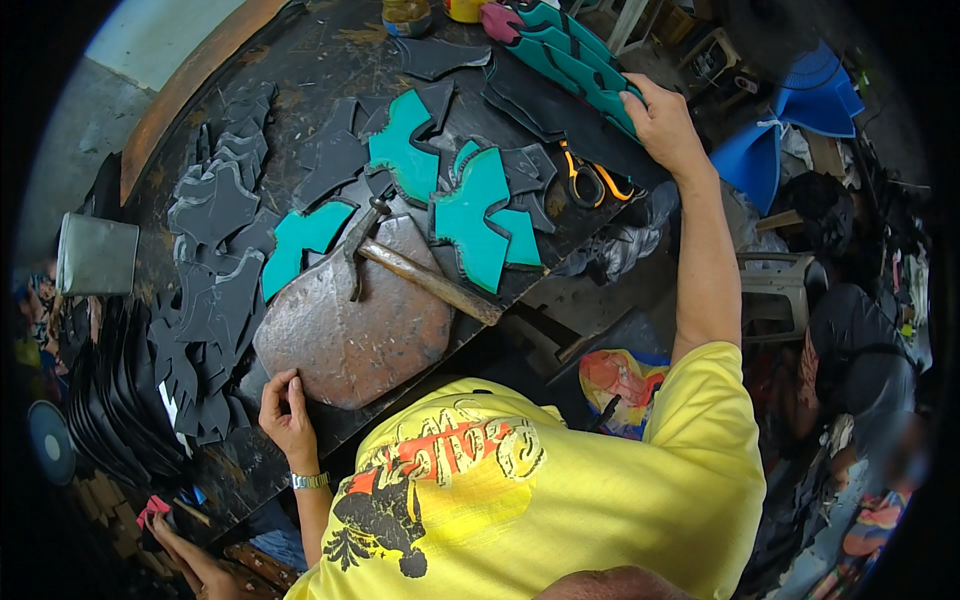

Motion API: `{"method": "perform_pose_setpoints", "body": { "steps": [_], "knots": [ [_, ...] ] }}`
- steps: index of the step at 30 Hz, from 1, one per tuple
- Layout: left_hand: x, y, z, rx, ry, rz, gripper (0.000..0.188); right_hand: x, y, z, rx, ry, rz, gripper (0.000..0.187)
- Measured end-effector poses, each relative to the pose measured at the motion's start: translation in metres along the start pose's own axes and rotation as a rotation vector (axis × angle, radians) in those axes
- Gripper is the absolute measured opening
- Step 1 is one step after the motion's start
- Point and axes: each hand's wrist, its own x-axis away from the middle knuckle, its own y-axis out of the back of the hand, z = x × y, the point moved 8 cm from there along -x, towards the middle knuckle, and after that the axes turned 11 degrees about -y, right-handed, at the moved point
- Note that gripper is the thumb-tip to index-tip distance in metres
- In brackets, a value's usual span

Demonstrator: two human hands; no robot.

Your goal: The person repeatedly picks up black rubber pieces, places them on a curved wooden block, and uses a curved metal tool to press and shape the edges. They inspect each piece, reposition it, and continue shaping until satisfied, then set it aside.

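Right hand (662, 125): fingers curled over the near end of a stack of teal and black cut pieces (565, 55), gripping it at the far right edge of the workbench (300, 60). Arm was stretched out across the bench's right side.

Left hand (287, 412): fingers loosely bent, fingertips resting on the near edge of a rounded reddish-brown metal slab (350, 325); nothing grasped. Metal watch band (310, 481) on that wrist. Slab sat at the near edge of the bench, middle.

Hammer (400, 262) lay across the slab's far side, head toward the bench centre, wooden handle pointing to the near right edge.

Loose teal cut pieces (480, 215) lay just beyond the hammer, some overlapping black ones. Orange-handled scissors (590, 180) lay near the right edge, between the teal pieces and the right hand.

Black cut pieces (215, 260) were piled along the left edge, more spilling off it.

Person wore a yellow shirt (560, 490) with a printed graphic.

Another hand (195, 560) showed at the lower left, off the bench, with something pink (152, 510) at its fingertips.
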Motion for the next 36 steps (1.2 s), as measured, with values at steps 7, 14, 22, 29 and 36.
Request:
{"method": "perform_pose_setpoints", "body": {
  "steps": [7,14,22,29,36],
  "knots": [
    [0.001,0.001,0.004,-0.017,0.001,0.010,0.012,0.000,-0.001,-0.003,0.011,-0.012,-0.007,0.031],
    [0.000,0.000,0.000,0.002,-0.004,0.006,0.011,0.001,-0.002,-0.002,-0.001,0.014,-0.015,0.032],
    [-0.001,0.000,-0.003,-0.012,0.021,0.007,0.011,0.002,-0.003,-0.006,0.032,-0.102,0.010,0.032],
    [-0.003,-0.001,-0.007,-0.012,-0.005,0.009,0.011,0.005,-0.011,0.002,0.019,-0.044,0.010,0.034],
    [-0.002,-0.001,-0.006,-0.010,-0.003,0.006,0.011,0.017,-0.017,0.033,-0.010,0.185,-0.076,0.049]
  ]
}}
